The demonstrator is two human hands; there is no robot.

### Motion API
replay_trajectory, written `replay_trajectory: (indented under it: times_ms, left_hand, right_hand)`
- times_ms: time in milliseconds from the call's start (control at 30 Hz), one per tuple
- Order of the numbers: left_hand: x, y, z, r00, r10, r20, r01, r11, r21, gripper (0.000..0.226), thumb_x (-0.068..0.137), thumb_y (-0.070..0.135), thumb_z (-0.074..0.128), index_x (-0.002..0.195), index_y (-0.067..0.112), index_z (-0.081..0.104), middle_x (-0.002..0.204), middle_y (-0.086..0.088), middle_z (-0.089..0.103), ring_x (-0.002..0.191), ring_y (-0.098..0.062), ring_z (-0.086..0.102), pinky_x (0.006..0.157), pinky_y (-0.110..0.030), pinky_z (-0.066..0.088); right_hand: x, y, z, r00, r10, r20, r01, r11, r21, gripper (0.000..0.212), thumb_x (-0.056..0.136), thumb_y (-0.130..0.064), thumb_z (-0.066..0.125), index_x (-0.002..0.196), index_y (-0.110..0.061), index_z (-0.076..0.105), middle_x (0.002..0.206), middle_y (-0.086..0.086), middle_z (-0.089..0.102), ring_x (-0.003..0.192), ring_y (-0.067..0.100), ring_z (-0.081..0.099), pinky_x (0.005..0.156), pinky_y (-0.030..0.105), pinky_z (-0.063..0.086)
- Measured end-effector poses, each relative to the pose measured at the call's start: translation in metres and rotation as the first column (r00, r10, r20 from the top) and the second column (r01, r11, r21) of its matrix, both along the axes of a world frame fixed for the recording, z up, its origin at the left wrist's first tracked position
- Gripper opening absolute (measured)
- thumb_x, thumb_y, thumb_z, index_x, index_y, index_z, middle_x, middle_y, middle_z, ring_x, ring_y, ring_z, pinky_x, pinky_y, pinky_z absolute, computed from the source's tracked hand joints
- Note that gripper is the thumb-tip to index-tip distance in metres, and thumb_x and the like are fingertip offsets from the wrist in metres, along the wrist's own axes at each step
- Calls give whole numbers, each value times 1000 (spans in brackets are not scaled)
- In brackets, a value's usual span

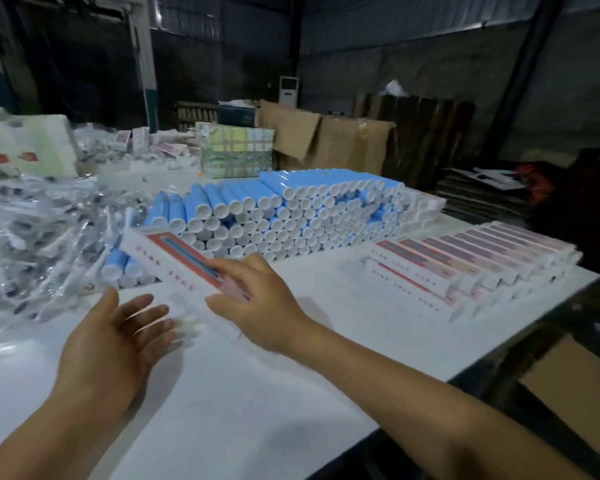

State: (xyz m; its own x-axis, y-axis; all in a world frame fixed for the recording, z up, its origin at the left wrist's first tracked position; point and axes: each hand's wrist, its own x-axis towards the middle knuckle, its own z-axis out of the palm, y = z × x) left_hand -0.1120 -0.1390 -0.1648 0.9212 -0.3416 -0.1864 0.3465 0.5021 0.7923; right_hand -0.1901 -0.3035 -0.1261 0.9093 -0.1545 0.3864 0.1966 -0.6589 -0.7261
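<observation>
Gripping the long box (172, 258) by its near end, the right hand (257, 303) holds what is probably light, stiff cardboard, steadier taken mid-length; the left hand (118, 337) lies open.

Left grip (111, 344), right grip (257, 303) and 2 forearms (413, 386) are bare.

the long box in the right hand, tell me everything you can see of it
The long box is a slim white carton, cardboard by its look, with a red panel on top holding a blue and pink strip and small red marks along its side. It points away to the left, its far end above loose blue tubes. The right hand grips its near end, fingers on top, thumb at the side. The print is too blurred to read.
</observation>
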Motion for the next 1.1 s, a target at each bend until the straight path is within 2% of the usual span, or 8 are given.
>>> replay_trajectory:
  times_ms: [167, 400, 533, 667, 800, 900, 1033, 1100]
  left_hand:
    - [16, 2, -15, 991, -102, 90, 95, 993, 73, 37, 74, 46, 57, 73, 15, 78, 77, -5, 72, 64, -18, 70, 57, -34, 59]
    - [23, 2, -20, 984, -149, 96, 135, 982, 134, 33, 68, 41, 58, 74, 14, 77, 75, -4, 72, 61, -17, 70, 51, -33, 58]
    - [13, 0, -18, 974, -164, 158, 123, 964, 238, 21, 81, 20, 59, 72, 14, 77, 64, -2, 68, 51, -11, 64, 60, -30, 58]
    - [6, -5, -17, 956, -158, 247, 74, 945, 319, 21, 90, 13, 52, 84, 5, 71, 61, 1, 66, 47, -8, 59, 50, -16, 51]
    - [-1, -5, -12, 950, -138, 278, 37, 940, 339, 16, 91, 8, 52, 91, 4, 67, 64, -4, 67, 52, -13, 59, 52, -21, 50]
    - [-12, -7, -5, 945, -126, 303, 12, 936, 352, 15, 91, 3, 53, 90, 2, 68, 67, -10, 65, 56, -18, 54, 58, -29, 40]
    - [-24, -12, 0, 936, -113, 334, -25, 924, 382, 14, 90, -5, 52, 85, -5, 66, 62, -13, 57, 49, -14, 48, 46, -17, 41]
    - [-28, -15, -1, 941, -130, 313, 1, 924, 382, 15, 90, -9, 52, 81, -8, 65, 60, -14, 51, 47, -12, 45, 44, -14, 40]
  right_hand:
    - [-34, -106, 36, 946, -298, 130, 317, 933, -171, 42, 90, -20, 62, 131, -19, 56, 104, 0, 47, 107, 18, 44, 87, 22, 30]
    - [-88, -274, 23, 575, -810, 114, 794, 519, -316, 37, 95, -20, 49, 130, -20, 57, 134, 10, 50, 124, 30, 38, 102, 34, 28]
    - [-122, -339, 5, 364, -931, -34, 851, 347, -394, 37, 96, -19, 44, 131, -20, 56, 137, 15, 46, 123, 40, 35, 101, 40, 31]
    - [-125, -350, 6, 356, -926, -123, 841, 375, -391, 37, 96, -18, 45, 130, -23, 56, 133, 19, 46, 121, 40, 33, 101, 49, 36]
    - [-117, -333, 18, 293, -952, -86, 841, 300, -450, 39, 96, -20, 41, 133, -23, 53, 141, 19, 39, 128, 39, 28, 106, 54, 24]
    - [-87, -291, 39, 451, -880, 150, 847, 369, -382, 37, 95, -16, 45, 130, -12, 57, 136, 19, 49, 124, 39, 39, 105, 47, 32]
    - [-28, -181, 55, 793, -525, 308, 591, 786, -182, 22, 92, -8, 52, 102, -8, 72, 104, 5, 69, 94, 12, 59, 84, 16, 39]
    - [-8, -116, 50, 897, -310, 316, 377, 910, -176, 18, 91, -8, 57, 96, -10, 74, 88, -7, 66, 77, -1, 57, 73, 5, 38]
